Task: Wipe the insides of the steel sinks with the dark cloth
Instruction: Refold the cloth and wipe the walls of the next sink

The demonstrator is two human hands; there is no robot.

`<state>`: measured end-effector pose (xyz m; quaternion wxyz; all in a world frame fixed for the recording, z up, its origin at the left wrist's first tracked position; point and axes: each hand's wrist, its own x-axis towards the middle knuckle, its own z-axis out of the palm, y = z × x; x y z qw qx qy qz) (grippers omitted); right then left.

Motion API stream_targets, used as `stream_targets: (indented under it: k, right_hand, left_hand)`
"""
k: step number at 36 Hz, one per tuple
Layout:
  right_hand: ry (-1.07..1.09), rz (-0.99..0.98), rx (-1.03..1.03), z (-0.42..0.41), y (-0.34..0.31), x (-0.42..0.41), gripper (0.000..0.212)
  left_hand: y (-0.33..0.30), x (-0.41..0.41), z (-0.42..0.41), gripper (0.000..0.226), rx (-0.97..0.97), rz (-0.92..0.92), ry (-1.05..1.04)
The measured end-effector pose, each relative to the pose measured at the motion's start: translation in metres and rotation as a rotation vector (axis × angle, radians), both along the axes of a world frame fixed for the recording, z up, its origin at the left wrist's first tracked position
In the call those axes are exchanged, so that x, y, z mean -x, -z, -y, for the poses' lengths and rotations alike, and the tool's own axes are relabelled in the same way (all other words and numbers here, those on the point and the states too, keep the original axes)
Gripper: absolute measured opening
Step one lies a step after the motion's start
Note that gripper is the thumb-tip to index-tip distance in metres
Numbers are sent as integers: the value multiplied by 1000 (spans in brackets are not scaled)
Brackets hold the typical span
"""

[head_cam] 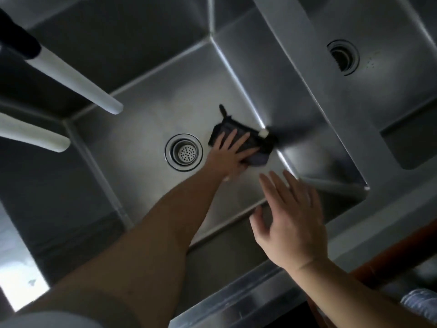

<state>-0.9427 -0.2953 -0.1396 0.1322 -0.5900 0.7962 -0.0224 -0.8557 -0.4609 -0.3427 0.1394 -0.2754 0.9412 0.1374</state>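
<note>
Inside one of two sinks (146, 119), left hand (228, 153) presses one cloth (250, 140).

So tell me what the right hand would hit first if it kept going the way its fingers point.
Probably the sink's right inner wall; the right hand points up-left above the dark cloth, though depth is unclear.

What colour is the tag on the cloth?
White, on the dark cloth at its right edge; head view.
</note>
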Motion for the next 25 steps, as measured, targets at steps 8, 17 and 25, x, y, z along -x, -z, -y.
stream_targets:
  k: [8,17,25]
  right_hand:
    - [21,36,42,0,2,0,66]
    - [33,52,-25,2,-6,-3,64]
    - [2,73,-95,3,-10,-2,61]
  left_hand:
    - [16,-3,76,64,-22,11,-283]
    - [14,-120,-30,59,30,-32,-225]
    - [-1,-124,-69,56,-15,-6,-175]
